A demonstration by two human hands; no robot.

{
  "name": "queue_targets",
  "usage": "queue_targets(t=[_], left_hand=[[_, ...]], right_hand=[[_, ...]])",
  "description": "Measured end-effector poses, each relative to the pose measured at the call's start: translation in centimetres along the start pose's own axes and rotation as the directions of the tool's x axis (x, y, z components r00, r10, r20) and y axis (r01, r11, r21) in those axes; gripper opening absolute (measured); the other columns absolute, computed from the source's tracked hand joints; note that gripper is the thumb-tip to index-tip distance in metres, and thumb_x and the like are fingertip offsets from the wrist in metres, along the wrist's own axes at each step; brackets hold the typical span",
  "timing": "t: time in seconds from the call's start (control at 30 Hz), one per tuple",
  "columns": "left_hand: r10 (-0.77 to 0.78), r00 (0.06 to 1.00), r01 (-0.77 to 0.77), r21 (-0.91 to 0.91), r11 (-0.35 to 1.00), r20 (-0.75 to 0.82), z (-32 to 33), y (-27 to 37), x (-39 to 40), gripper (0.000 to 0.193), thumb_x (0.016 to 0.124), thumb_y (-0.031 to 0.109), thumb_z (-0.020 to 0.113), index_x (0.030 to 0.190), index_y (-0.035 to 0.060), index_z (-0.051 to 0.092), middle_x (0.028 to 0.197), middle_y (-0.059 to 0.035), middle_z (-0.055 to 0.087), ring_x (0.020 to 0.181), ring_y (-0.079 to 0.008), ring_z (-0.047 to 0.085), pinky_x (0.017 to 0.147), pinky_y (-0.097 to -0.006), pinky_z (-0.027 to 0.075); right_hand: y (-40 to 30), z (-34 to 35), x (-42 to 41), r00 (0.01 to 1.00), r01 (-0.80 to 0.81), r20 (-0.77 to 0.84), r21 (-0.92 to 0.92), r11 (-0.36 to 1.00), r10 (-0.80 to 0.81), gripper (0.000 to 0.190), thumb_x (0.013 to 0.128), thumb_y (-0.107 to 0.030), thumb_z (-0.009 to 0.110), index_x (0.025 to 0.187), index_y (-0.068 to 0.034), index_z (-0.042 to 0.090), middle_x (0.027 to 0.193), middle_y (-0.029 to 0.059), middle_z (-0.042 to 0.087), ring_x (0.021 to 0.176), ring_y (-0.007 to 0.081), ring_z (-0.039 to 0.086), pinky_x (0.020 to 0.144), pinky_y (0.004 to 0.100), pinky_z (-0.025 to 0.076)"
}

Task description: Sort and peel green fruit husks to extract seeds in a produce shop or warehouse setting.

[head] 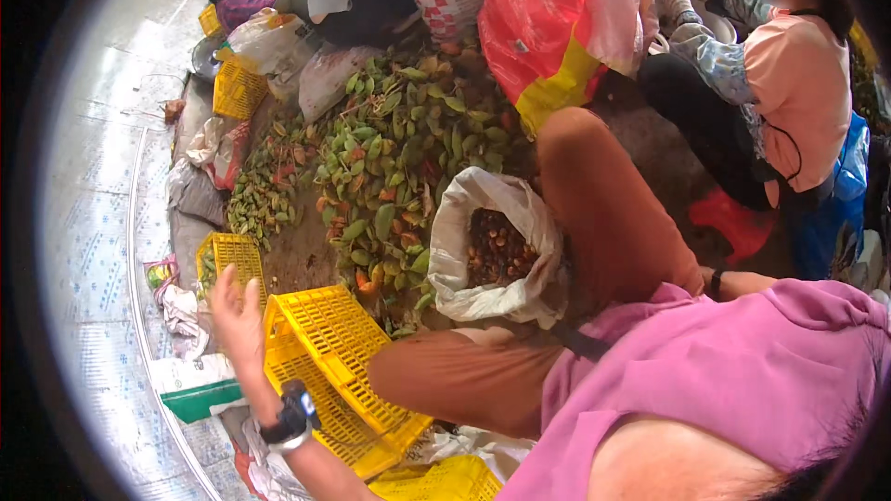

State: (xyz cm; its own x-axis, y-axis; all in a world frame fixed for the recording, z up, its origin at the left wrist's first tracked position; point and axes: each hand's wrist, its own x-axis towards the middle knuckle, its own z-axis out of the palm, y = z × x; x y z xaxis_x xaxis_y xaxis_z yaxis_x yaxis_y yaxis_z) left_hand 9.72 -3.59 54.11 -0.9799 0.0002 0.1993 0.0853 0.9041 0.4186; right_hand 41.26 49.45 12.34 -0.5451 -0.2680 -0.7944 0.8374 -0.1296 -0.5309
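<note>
My left hand (pixel 240 313) is raised at the left, empty, fingers apart, with a watch and a bangle at the wrist. It is beside a tilted yellow plastic crate (pixel 334 362) that lies near my knee. Of my right hand (pixel 706 280) only a small part by the banded wrist shows; the rest is hidden behind my raised leg. Between my legs a white woven sack (pixel 452 250) stands with its rim rolled down, holding brown nuts or seeds (pixel 498 247). Past it spreads a heap of green and orange-brown pods or leaves (pixel 390 174).
A co-worker (pixel 793 97) sits at the upper right; others sit at the top. A red-and-yellow sack (pixel 543 35) stands beyond my knee. More yellow crates (pixel 240 90) and bags line the left side. A green-and-white bag (pixel 198 390) lies near my left wrist; another yellow crate (pixel 445 480) is below.
</note>
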Motion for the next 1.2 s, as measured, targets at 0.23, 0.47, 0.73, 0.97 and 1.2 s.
queue_targets(t=[0.23,0.47,0.73,0.97,1.2], left_hand=[[0.088,0.935,-0.017,-0.205,0.979,0.345,17.6,-1.4,13.8,0.05,0.084,0.023,0.068,0.126,0.0005,0.052,0.124,-0.0176,0.056,0.113,-0.0281,0.055,0.094,-0.0373,0.045],[-0.008,0.86,0.316,-0.519,0.794,0.511,35.2,-4.3,25.8,0.063,0.093,0.047,0.052,0.131,-0.0025,0.045,0.122,-0.0223,0.055,0.111,-0.0291,0.057,0.092,-0.038,0.047],[-0.121,0.711,0.624,-0.542,0.563,0.692,49.2,-2.0,34.1,0.052,0.091,0.036,0.055,0.114,-0.0101,0.047,0.094,-0.0132,0.057,0.071,-0.0165,0.055,0.06,-0.025,0.045],[-0.031,0.693,0.7,-0.661,0.268,0.721,45.0,-2.4,28.0,0.017,0.093,0.003,0.039,0.105,0.0012,0.051,0.074,0.001,0.048,0.05,-0.005,0.037,0.044,-0.0191,0.03],[0.057,0.753,0.605,-0.724,0.331,0.655,31.9,0.4,18.7,0.012,0.097,0.01,0.047,0.106,0.0049,0.053,0.078,0.0009,0.05,0.052,-0.0035,0.038,0.046,-0.0151,0.033]], right_hand=[[-4.2,5.3,5.1,0.985,-0.028,-0.171,-0.354,0.935,-0.035,0.021,0.085,-0.018,0.059,0.102,-0.006,0.066,0.101,0.0093,0.067,0.091,0.0199,0.061,0.081,0.0344,0.048],[-7.1,11.4,9.8,0.958,-0.197,-0.265,-0.32,0.927,0.112,0.022,0.086,-0.018,0.059,0.102,-0.005,0.065,0.1,0.0102,0.067,0.091,0.0195,0.061,0.081,0.0343,0.048],[-5.0,12.8,11.0,0.919,-0.319,-0.325,-0.287,0.903,0.222,0.022,0.087,-0.018,0.058,0.103,-0.003,0.064,0.099,0.0112,0.067,0.09,0.0192,0.061,0.081,0.0341,0.048],[-8.2,8.0,11.0,0.958,-0.236,-0.258,-0.452,0.86,0.127,0.023,0.088,-0.018,0.057,0.104,-0.002,0.063,0.099,0.012,0.067,0.089,0.0189,0.06,0.081,0.0339,0.048],[-24.4,-1.3,6.8,0.955,0.119,-0.095,-0.745,0.656,-0.282,0.024,0.089,-0.017,0.056,0.104,-0.001,0.062,0.098,0.0129,0.067,0.089,0.0185,0.06,0.08,0.0337,0.048]])
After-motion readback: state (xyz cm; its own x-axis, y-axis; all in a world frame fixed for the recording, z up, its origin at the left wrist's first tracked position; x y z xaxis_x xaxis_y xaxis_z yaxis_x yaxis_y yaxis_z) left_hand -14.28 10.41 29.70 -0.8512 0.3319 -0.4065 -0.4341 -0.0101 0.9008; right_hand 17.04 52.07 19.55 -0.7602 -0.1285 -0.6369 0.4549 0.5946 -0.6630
